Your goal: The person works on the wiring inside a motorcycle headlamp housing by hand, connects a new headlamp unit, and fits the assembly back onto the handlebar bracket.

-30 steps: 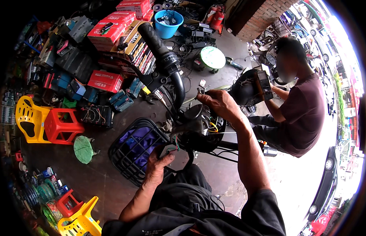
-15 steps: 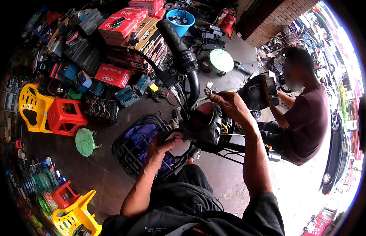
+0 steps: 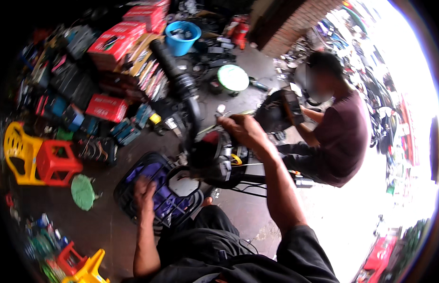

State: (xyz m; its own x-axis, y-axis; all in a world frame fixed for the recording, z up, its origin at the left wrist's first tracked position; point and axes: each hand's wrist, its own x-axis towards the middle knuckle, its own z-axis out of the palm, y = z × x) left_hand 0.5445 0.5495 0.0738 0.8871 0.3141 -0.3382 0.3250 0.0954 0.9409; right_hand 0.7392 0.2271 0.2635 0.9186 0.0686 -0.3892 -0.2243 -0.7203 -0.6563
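Observation:
My right hand (image 3: 247, 134) is raised over the front of a black electric scooter, with its fingertips pinched together beside the handlebar (image 3: 187, 87). Whatever is between those fingertips is too small to make out. Below it, the opened headset (image 3: 212, 153) shows dark housing and loose wiring, including a yellow wire (image 3: 236, 159). My left hand (image 3: 145, 192), slightly blurred, hovers over the black wire basket (image 3: 129, 207) with fingers loosely apart and nothing seen in them. Between the left hand and the headset sits a pale, many-sided, black-rimmed mirror (image 3: 184, 183), apart from the hand.
At right a seated person (image 3: 342, 137) holds a dark boxy part (image 3: 291, 107). Behind lie red boxes (image 3: 116, 43), a blue bucket (image 3: 182, 40) and a green-topped stool (image 3: 233, 78). Red (image 3: 59, 162) and yellow (image 3: 16, 151) plastic seats and a green stool (image 3: 83, 192) stand left.
My left hand has come off the mirror and moved left over the basket. The right hand stays by the handlebar, still pinched. The whole view has shifted, moving the scene leftward.

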